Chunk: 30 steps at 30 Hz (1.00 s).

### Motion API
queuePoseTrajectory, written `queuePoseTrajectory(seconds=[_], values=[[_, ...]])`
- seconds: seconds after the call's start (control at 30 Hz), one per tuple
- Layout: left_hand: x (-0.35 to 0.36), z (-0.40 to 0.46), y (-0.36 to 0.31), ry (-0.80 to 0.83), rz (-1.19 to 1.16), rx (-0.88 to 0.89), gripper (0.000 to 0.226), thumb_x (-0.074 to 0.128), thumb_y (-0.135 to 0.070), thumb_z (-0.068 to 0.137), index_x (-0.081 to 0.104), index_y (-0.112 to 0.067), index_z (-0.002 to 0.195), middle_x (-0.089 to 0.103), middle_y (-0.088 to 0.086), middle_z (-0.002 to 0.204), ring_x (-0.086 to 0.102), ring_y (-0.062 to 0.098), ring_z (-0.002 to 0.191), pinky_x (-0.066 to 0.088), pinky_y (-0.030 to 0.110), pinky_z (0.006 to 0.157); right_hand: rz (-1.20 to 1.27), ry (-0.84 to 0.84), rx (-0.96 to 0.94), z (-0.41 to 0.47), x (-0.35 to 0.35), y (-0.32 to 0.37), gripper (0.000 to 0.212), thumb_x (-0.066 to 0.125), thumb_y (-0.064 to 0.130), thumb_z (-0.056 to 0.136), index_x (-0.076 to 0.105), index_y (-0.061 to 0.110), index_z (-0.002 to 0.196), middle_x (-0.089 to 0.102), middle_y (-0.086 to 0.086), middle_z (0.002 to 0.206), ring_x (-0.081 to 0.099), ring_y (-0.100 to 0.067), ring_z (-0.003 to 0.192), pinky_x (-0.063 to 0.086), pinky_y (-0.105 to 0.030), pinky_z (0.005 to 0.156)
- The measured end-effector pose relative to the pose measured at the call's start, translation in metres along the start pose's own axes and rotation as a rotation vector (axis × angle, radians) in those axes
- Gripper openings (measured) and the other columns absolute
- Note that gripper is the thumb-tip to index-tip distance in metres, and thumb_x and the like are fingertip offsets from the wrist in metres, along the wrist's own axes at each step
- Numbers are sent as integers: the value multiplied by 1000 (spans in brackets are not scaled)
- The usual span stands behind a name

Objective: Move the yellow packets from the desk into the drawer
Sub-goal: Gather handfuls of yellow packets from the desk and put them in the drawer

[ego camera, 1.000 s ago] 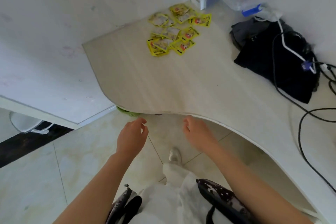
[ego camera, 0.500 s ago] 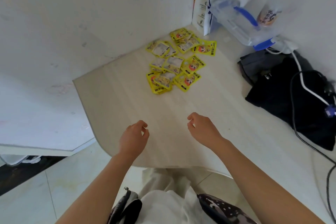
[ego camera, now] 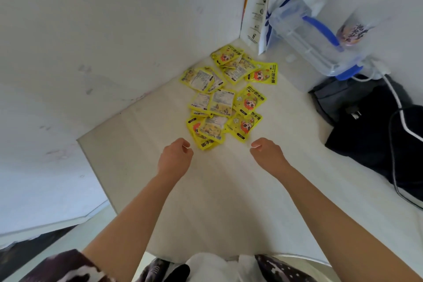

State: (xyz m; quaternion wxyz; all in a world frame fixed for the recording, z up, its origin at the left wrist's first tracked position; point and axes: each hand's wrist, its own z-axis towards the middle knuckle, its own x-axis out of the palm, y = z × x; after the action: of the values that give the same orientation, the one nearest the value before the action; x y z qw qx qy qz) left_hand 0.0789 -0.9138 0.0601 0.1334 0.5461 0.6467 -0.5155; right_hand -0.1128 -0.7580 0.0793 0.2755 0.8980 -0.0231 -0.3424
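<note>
Several yellow packets (ego camera: 225,96) lie scattered and overlapping on the pale desk (ego camera: 215,190), near the corner by the white wall. My left hand (ego camera: 175,155) hovers just short of the nearest packet, fingers loosely curled, holding nothing. My right hand (ego camera: 266,152) is level with it, just right of the pile's near edge, also loosely curled and holding nothing. No drawer is in view.
A black bag (ego camera: 370,130) with white and black cables (ego camera: 398,107) lies on the desk at the right. A clear plastic box with blue clips (ego camera: 306,36) and a white coffee bag (ego camera: 270,2) stand in the far corner. The desk's curved front edge is near my body.
Both hands have moved forward from below the desk's front edge to just short of the packets. The view has come closer to the desk.
</note>
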Motion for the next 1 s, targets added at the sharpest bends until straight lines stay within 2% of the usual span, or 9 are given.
queuePoseTrajectory(seconds=[0.1,0.17,0.23,0.3,0.37,0.43,0.57,0.83,1.0], values=[[1,22,-18,-10,-6,-6,22,54,-24,88,64,-19,108,68,4,106,62,25,95,51,34,78,55,-23,85,23,-5,6,33,52,22,92,58,9,121,60,-9,122,56,-26,114,42,-26,85],[4,35,-32,-19,-21,25,23,56,-23,89,62,-16,110,64,5,109,60,26,98,49,34,79,122,-31,156,38,-10,14,32,54,21,89,58,3,116,63,-13,108,61,-32,104,49,-36,87],[9,44,-47,-40,-20,59,29,58,-24,89,58,-13,116,58,7,113,56,27,103,47,37,83,206,-32,227,51,-14,25,21,56,20,86,58,2,97,59,-13,87,61,-33,81,52,-41,77],[16,53,-59,-67,10,82,35,58,-26,89,55,-12,120,55,9,115,52,29,108,46,43,91,229,-46,274,66,-15,34,22,60,27,82,50,8,85,56,-12,83,54,-28,69,47,-36,66],[24,61,-70,-73,36,82,39,57,-28,89,51,-12,124,51,9,120,46,29,112,43,42,94,187,-74,295,81,-13,41,42,63,35,78,49,3,102,61,-16,101,59,-32,82,49,-36,70],[33,65,-79,-65,44,57,50,60,-32,87,45,-11,130,47,9,126,42,31,115,40,41,95,139,-120,319,90,-8,51,61,66,40,79,42,2,121,54,-18,120,59,-37,103,47,-39,79],[50,67,-86,-97,131,18,69,68,-40,78,37,-14,134,41,7,130,40,33,115,38,42,96,-1,-177,311,95,9,66,79,73,44,76,31,7,131,40,-16,130,49,-40,118,45,-44,85],[49,60,-70,-33,0,53,78,79,-21,69,37,-17,136,30,8,134,41,34,121,40,41,101,-143,-175,202,88,16,39,77,78,37,74,32,15,130,39,-16,122,57,-42,103,51,-47,84],[46,41,-64,13,14,-5,73,79,-28,72,37,-18,131,49,7,127,50,31,115,47,45,90,-179,-137,171,78,11,19,76,79,35,72,33,18,131,50,-14,119,54,-38,108,48,-43,84]])
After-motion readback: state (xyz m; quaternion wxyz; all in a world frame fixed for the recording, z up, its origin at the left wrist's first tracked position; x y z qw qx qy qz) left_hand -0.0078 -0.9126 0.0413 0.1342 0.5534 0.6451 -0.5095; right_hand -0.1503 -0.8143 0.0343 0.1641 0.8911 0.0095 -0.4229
